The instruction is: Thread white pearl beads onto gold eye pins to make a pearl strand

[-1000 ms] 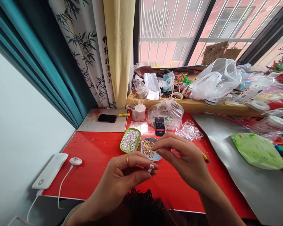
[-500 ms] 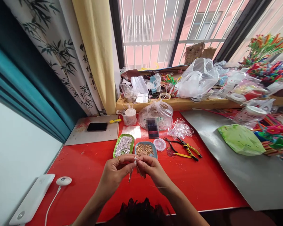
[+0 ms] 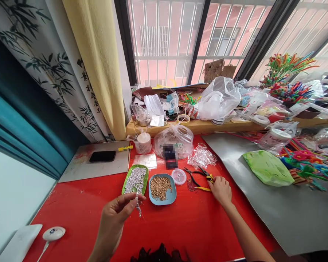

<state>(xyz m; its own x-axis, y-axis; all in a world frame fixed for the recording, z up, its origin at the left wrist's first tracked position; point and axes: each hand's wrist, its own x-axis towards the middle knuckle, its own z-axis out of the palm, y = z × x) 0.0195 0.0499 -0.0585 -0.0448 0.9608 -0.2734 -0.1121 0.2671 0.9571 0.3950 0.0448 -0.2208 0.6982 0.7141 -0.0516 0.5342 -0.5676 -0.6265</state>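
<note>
My left hand [image 3: 117, 211] pinches a short string of pearl beads [image 3: 138, 207] that hangs from its fingertips above the red table [image 3: 180, 225]. My right hand [image 3: 221, 189] has reached to the right and rests on the yellow-handled pliers [image 3: 203, 178], fingers curled over them. Between the hands lie a green dish of white pearls [image 3: 135, 179], a blue dish of small gold beads [image 3: 161, 188] and a small spool of clear thread [image 3: 178, 176].
A blurred phone [image 3: 169, 156] leans on a plastic bag [image 3: 175, 140]. A black phone [image 3: 102, 156] lies on a grey board at left. A grey sheet [image 3: 262, 203] with a green bag [image 3: 268, 169] covers the right. The windowsill shelf holds bags, tape and coloured craft pieces.
My hands have parted. The right hand let go of the bead string and moved right onto the pliers. The left hand keeps the string. The view has tilted up and right.
</note>
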